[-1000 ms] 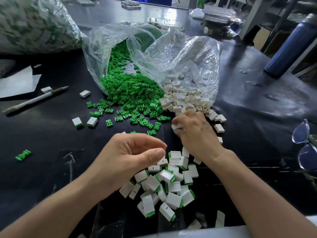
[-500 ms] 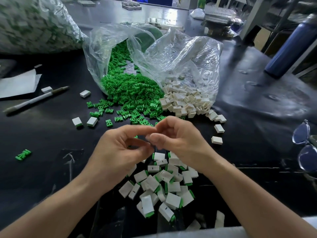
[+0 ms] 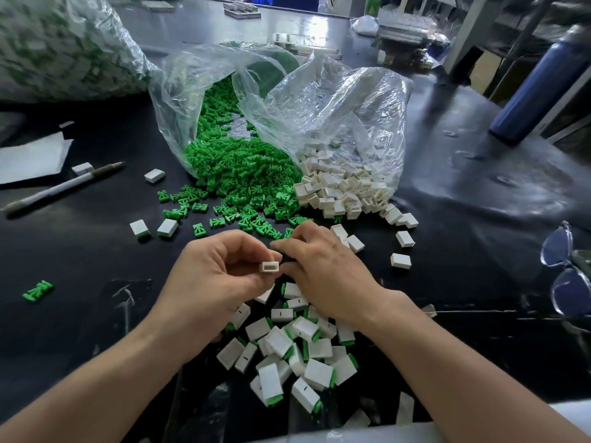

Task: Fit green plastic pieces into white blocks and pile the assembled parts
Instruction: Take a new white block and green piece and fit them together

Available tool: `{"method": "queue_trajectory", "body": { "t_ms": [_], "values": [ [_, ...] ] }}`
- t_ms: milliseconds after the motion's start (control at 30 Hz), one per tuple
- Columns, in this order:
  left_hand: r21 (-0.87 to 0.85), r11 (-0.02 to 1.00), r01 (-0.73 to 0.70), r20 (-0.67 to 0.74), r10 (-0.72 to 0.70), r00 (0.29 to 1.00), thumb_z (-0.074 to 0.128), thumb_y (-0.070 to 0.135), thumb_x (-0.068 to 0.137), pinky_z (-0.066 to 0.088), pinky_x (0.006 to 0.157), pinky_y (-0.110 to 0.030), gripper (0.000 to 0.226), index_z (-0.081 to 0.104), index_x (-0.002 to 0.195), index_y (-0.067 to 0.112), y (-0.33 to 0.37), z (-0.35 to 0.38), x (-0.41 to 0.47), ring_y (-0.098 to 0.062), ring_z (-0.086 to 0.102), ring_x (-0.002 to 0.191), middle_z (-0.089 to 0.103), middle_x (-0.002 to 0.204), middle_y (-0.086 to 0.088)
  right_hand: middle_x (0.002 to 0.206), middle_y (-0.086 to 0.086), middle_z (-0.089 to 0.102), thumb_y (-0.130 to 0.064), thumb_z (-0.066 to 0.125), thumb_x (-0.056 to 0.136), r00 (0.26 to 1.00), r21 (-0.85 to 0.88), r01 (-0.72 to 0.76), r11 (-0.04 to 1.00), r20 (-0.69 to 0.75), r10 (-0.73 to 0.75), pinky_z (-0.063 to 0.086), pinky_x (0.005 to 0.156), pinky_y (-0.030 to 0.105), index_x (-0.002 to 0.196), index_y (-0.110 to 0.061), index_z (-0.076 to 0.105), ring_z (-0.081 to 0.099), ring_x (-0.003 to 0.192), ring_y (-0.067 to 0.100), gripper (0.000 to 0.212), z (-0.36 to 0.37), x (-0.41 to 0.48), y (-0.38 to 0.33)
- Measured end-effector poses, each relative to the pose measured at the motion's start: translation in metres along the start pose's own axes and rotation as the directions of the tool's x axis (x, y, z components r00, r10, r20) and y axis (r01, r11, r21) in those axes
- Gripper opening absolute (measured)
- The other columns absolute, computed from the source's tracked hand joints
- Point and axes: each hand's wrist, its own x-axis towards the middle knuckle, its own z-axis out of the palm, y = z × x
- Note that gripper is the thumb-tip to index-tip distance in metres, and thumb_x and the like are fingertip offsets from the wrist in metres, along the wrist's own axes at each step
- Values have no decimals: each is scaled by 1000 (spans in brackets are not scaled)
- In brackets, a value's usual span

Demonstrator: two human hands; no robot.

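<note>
White hollow plastic block [image 3: 270, 266]: centre of the frame, held clear of the table, open rectangular end facing the camera. It is pinched between the thumb and curled forefinger of the left hand [image 3: 217, 282].

Left hand: narrowly closed, other fingers folded toward the palm, back of the hand toward the camera. Forearm enters from the lower left corner.

Right hand [image 3: 326, 276]: knuckles up, fingers curled leftward, tips reaching just beside the block's right edge. A dark sliver shows at those tips. Whether they pinch a green piece, or touch the block, cannot be told, as the palm side is hidden. Forearm enters from the lower right corner.

Pile of assembled white blocks with green ends [image 3: 294, 353]: lower centre, directly below both hands, upper part covered by the right wrist.

Heap of loose green plastic pieces [image 3: 243, 174]: centre, above the hands, spilling from a clear plastic bag [image 3: 179, 91].

Heap of empty white blocks [image 3: 339, 190]: touching the green heap on its right, spilling from a second clear bag [image 3: 345, 103].

Black table [image 3: 463, 203]: bears all of the above.

White pen [image 3: 60, 190] and white paper sheet [image 3: 28, 158]: left edge.

Clear-framed spectacles [image 3: 566, 270]: right edge, cut off.

Blue bottle [image 3: 537, 87]: upper right, blurred.
</note>
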Motion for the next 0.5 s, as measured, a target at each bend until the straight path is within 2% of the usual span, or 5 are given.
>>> {"method": "queue_trajectory", "body": {
  "t_ms": [67,167,333,433,500],
  "values": [
    [-6,1000,1,0,-1,1000,70,-13,68,54,60,-16,31,68,58,16,1,0,-1,-17,70,73,74,77,-2,110,1,46,-25,53,93,1000,42,-6,999,-26,7,36,83,28,113,-18,58,42,107,18,22,-3,0,1],
    [-15,1000,1,0,-1,1000,72,-8,67,55,61,-19,21,68,63,13,2,1,-1,-18,69,69,73,75,-8,95,-3,47,-21,57,90,1000,63,10,998,-30,-8,35,73,27,97,-16,55,46,93,17,10,-6,-1,0],
    [-28,999,29,-21,-29,999,73,-1,66,56,60,-27,13,70,70,12,4,0,0,-19,64,61,70,70,-9,88,-8,47,-16,58,88,995,215,-34,976,-85,53,35,74,21,105,-18,63,46,84,9,18,-9,-2,1],
    [-19,999,37,-39,-38,999,73,1,67,56,58,-24,13,71,70,13,4,0,-1,-16,64,60,70,67,-4,72,-13,57,-13,64,84,969,468,-104,878,-151,195,44,69,13,86,-19,66,54,67,0,7,-16,-4,2],
    [-7,999,48,-46,-48,998,73,0,69,56,59,-26,13,71,71,13,3,0,0,-18,64,61,70,66,-4,68,-8,61,-9,64,84,963,666,-125,736,-96,251,52,63,19,78,-23,58,60,63,5,16,-19,-6,1]
  ]
}}
